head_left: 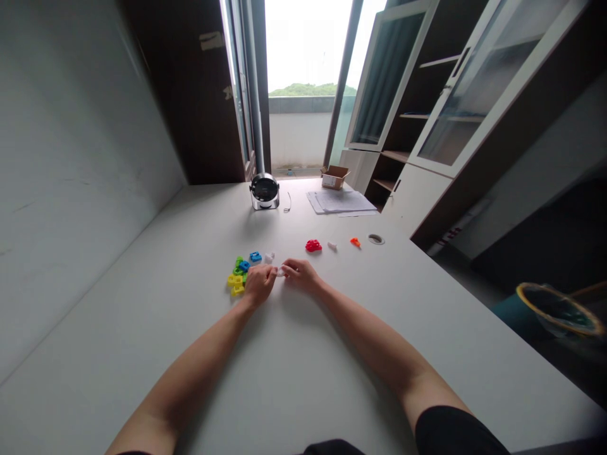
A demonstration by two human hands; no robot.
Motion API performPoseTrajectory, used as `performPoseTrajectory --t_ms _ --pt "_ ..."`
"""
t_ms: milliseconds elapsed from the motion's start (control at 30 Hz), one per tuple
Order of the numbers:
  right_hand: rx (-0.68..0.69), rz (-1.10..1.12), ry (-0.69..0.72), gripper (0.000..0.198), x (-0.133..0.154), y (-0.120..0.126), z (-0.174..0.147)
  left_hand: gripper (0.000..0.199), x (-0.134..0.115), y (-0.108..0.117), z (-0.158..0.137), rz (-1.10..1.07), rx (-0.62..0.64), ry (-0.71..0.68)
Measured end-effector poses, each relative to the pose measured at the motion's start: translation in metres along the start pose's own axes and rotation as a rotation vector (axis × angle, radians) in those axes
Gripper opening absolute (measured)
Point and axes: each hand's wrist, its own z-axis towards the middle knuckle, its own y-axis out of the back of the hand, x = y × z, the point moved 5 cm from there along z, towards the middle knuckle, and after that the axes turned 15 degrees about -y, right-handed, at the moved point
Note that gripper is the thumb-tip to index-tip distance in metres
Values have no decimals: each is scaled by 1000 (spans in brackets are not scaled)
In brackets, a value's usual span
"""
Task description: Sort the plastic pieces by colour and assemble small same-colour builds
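Between the fingertips of my left hand (260, 282) and my right hand (300, 274) is a small white plastic piece (281, 272), pinched from both sides just above the table. Its exact shape is mostly covered by the fingers. Close to my left hand lies a group of yellow pieces (236, 282), green pieces (238, 263) and blue pieces (255, 256), partly hidden behind that hand. Another white piece (270, 257) rests just beyond the fingertips. Farther off to the right sit a red cluster of pieces (313, 246), a white piece (332, 245) and an orange piece (355, 242).
At the table's (303, 366) far side stand a round black-and-silver device (264, 191) and an open cardboard box (334, 177). Papers (344, 201) lie before the box. A cable hole (376, 239) is at the right. A wall (71, 158) borders the left side.
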Motion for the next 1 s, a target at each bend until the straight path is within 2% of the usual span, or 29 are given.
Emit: performPoseTrajectory --t_ms 100,267,567,700,1000 --pt "-21 -17 -17 26 -1 1 1 35 -1 3 0 -15 -29 -1" --pt "-47 -11 -59 25 -5 0 3 14 -5 5 -1 -81 -86 -34" --pt "-34 -12 -71 26 -4 2 2 19 -15 1 -3 -56 -81 -162" --pt "-22 -13 -79 30 -5 1 2 15 -15 2 -2 -5 -59 -154" --pt "4 71 -51 45 -6 1 2 6 -13 8 -1 -4 -124 -99"
